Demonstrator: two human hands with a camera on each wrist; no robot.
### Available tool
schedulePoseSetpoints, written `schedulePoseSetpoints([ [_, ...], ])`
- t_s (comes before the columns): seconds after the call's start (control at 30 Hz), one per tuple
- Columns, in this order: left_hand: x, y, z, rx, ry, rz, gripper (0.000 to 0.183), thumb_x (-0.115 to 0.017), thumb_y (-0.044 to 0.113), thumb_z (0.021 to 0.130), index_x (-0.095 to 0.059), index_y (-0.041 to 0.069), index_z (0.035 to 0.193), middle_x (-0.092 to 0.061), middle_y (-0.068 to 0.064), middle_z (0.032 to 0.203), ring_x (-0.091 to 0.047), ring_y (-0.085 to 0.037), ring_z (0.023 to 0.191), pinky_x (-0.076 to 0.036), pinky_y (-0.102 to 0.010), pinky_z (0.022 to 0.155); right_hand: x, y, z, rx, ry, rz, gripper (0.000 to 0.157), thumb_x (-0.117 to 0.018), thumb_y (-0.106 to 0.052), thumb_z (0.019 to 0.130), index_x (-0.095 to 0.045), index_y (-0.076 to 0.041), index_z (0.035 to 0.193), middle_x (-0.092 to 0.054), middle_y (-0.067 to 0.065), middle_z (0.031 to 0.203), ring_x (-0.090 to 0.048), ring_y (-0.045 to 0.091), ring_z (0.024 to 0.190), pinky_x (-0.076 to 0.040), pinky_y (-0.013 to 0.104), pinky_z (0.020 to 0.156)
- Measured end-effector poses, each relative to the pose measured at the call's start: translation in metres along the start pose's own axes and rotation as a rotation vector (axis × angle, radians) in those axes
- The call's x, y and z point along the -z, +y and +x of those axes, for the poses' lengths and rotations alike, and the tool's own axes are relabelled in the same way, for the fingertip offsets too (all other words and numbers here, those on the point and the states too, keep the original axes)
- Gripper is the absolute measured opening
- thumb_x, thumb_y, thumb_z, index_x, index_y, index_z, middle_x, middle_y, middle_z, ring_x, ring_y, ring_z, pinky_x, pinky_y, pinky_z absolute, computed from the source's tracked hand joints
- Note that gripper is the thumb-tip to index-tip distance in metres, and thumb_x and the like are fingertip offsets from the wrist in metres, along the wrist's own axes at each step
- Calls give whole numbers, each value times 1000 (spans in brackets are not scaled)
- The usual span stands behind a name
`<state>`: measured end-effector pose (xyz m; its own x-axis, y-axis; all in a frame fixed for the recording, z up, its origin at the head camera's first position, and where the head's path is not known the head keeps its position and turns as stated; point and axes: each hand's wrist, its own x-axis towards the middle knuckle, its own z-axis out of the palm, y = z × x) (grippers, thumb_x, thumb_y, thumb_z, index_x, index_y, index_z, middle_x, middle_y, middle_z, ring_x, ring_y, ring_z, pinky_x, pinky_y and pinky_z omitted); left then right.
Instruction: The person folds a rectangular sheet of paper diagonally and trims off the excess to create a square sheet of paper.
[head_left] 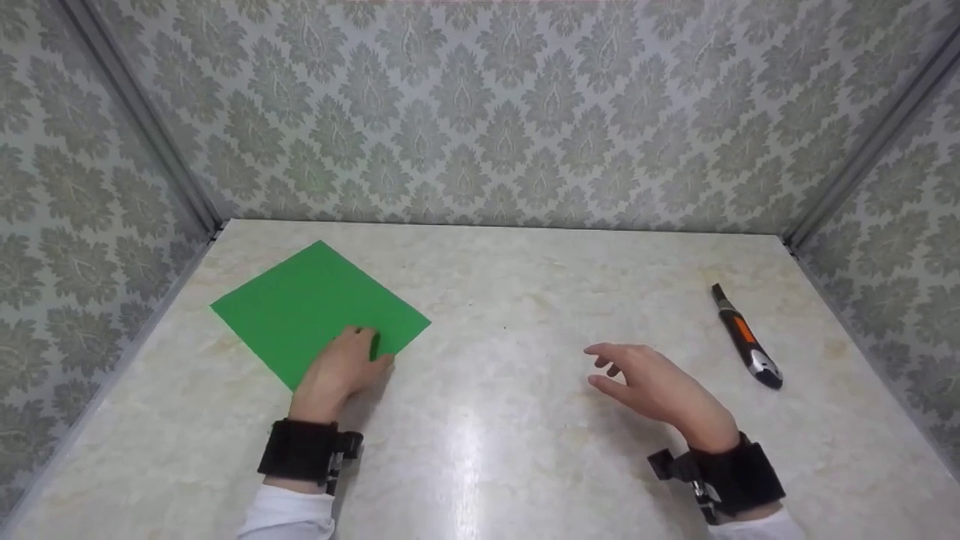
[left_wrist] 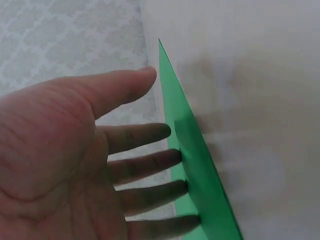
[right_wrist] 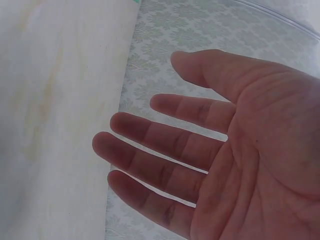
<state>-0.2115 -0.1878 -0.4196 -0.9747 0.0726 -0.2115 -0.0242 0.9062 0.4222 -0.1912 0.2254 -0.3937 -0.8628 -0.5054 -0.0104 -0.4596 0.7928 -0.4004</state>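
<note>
A square green sheet of paper point(head_left: 307, 307) lies turned cornerwise on the left part of the table. Over its near edge is my left hand point(head_left: 341, 371), palm down; the left wrist view has its straight, spread fingertips point(left_wrist: 190, 220) right at the green sheet point(left_wrist: 195, 155), the thumb apart from them. My right hand point(head_left: 645, 382) is over the table to the right of the middle, holding nothing. Its fingers point(right_wrist: 155, 135) are spread and relaxed. On the far right lies a utility knife point(head_left: 746, 337), dark with an orange panel and a silver end.
The pale marbled table point(head_left: 510, 285) reaches back to a patterned wall point(head_left: 465, 112). Similar side panels point(head_left: 67, 187) stand left and right, joined by grey corner strips. Each wrist wears a black strap point(head_left: 300, 450) with a small camera mount.
</note>
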Motion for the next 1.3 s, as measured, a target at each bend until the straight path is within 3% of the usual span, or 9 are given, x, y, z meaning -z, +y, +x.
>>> schedulePoseSetpoints([
  [0.1,-6,13,4,-51,-19,12,62,-57,31,101,-39,-4,149,-39,-28,154,-37,-45,144,-33,-57,118,-2,0,1,12,-6,2,41,-62,-20,99,-59,-1,134,-72,17,114,-71,29,97,-55,46,87],
  [0.3,-24,44,3,-223,-75,39,62,-70,31,94,-49,3,145,-51,-19,149,-45,-38,141,-38,-52,116,-9,-4,5,44,-87,85,42,-60,-27,101,-59,-5,135,-71,14,116,-70,26,102,-56,44,88],
  [0.5,-45,77,-8,-407,-179,153,84,-82,48,78,-48,16,149,-39,-8,160,-33,-39,147,-37,-52,117,-23,-10,10,88,-122,117,42,-60,-28,100,-60,-4,135,-67,15,128,-64,31,116,-52,49,98],
  [0.7,-65,104,-18,-543,-178,298,92,-83,55,74,-46,20,150,-38,-4,161,-39,-32,143,-45,-43,112,-33,-14,14,136,-140,54,48,-62,-24,99,-55,-2,140,-52,22,146,-48,40,137,-40,56,112],
  [0.83,-72,113,-23,-619,-167,301,84,-82,50,78,-48,20,149,-42,-2,159,-42,-28,141,-46,-39,111,-36,-15,15,146,-161,42,49,-64,-18,98,-53,-3,143,-46,22,152,-43,41,141,-39,56,113],
  [1.03,-76,116,-29,-709,-130,247,71,-79,36,85,-51,14,146,-53,-3,150,-52,-21,135,-47,-33,109,-40,-10,17,232,-75,-46,46,-69,-4,90,-59,1,135,-55,22,143,-51,40,133,-43,53,109],
  [1.2,-78,118,-29,-723,-138,200,62,-74,30,91,-51,14,146,-58,-1,144,-58,-17,129,-49,-32,106,-42,-5,17,231,-79,-103,48,-67,6,83,-62,2,131,-56,24,141,-53,42,130,-45,53,107],
  [1.3,-79,120,-28,-723,-130,179,53,-71,30,93,-54,15,141,-63,0,136,-62,-17,123,-51,-32,102,-45,-4,17,218,-38,-143,46,-64,9,81,-66,1,126,-58,22,138,-55,40,128,-47,51,105],
])
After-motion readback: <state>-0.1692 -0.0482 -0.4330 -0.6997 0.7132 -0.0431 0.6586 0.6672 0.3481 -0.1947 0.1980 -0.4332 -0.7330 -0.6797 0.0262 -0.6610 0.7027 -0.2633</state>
